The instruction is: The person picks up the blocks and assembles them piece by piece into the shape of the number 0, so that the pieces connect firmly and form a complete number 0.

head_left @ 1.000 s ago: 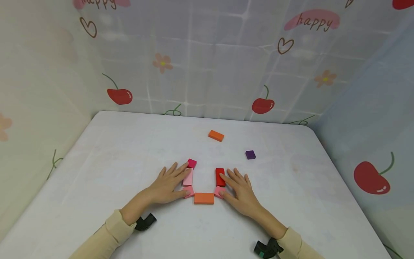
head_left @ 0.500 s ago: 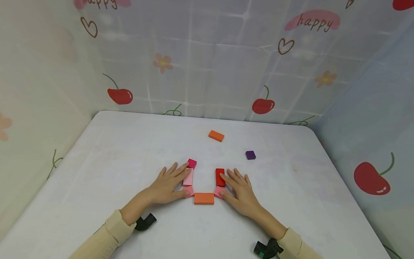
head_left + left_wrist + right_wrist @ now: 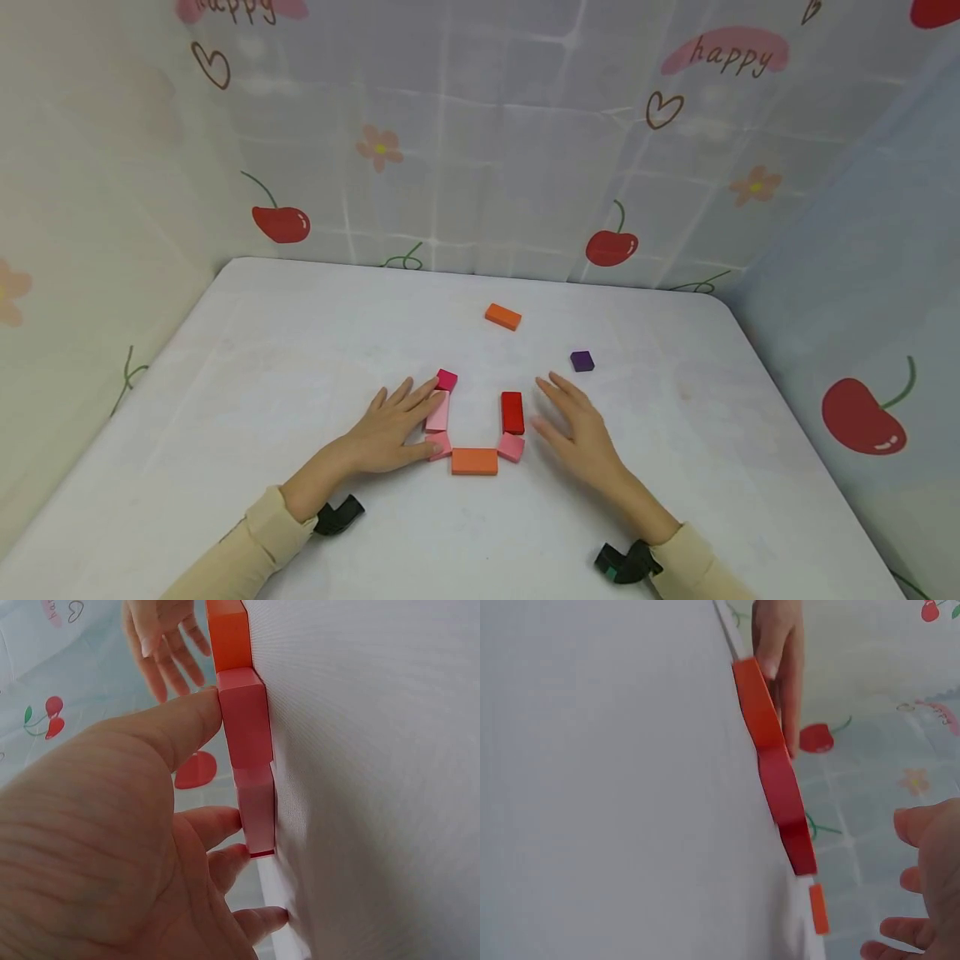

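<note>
My left hand [image 3: 386, 433] lies with spread fingers on the left side of a U of small blocks. Its thumb touches a pink block [image 3: 246, 718], and its other fingertips rest along a light pink block [image 3: 437, 412] and by a magenta block [image 3: 447, 380]. An orange block [image 3: 474, 462] forms the bottom of the U. The right side is a pink block [image 3: 512, 447] with a red block [image 3: 512, 412] beyond it. My right hand [image 3: 581, 437] is raised just right of the red block, fingers relaxed and holding nothing.
A purple block [image 3: 582, 361] lies beyond the right hand. Farther back is another orange block [image 3: 502, 317], near the far edge of the white table [image 3: 337, 308]. Printed curtains [image 3: 487, 167] hang behind and at the sides.
The right hand has lifted off the red and right pink blocks and moved right and slightly away. The left hand and the blocks stay in place.
</note>
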Motion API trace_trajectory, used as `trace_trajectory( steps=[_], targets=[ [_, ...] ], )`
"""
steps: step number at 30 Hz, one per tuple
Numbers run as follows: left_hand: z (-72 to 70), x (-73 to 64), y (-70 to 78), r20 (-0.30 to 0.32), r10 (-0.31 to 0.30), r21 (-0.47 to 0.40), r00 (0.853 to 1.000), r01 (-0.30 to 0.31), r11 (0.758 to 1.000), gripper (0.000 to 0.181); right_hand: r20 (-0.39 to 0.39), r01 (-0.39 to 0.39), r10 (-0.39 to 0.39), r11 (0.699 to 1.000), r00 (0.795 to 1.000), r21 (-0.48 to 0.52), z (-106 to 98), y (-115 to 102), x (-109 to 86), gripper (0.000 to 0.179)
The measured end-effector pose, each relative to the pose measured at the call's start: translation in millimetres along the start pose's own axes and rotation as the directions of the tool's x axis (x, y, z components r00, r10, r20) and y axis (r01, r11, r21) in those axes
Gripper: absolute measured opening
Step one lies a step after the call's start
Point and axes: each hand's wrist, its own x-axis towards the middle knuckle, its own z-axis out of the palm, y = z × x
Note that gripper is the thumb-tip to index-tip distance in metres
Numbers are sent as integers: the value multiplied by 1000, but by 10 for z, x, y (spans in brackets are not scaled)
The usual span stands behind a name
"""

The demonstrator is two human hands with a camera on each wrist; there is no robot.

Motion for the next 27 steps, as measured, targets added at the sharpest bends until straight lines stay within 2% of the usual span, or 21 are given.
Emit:
trace_trajectory(
  steps=[4,7,9,12,17,21,27],
  targets=[
    [-3,0,-6,-4,3,4,1000,-3,1000,77,-133,42,-43,999,990,-16,-249,219,207,60],
    [1,1,-14,-6,3,4,1000,-3,1000,77,-170,44,-48,999,984,-29,-407,454,361,66],
    [7,3,-18,-5,3,4,1000,-3,1000,77,-144,20,-24,1000,989,-24,-487,605,441,70],
    [14,3,-21,-3,2,5,1000,-2,1000,77,-56,-32,31,999,998,-16,-565,781,523,73],
    [11,2,-20,-2,2,2,1000,-2,1000,78,53,-85,86,996,995,-29,-606,995,603,67],
    [5,3,-21,1,3,10,1000,-3,1000,78,86,-106,109,994,990,-39,-605,1100,634,63],
    [6,0,-25,0,6,17,1000,-6,1000,78,105,-146,147,989,984,-23,-595,1145,662,50]
  ],
)
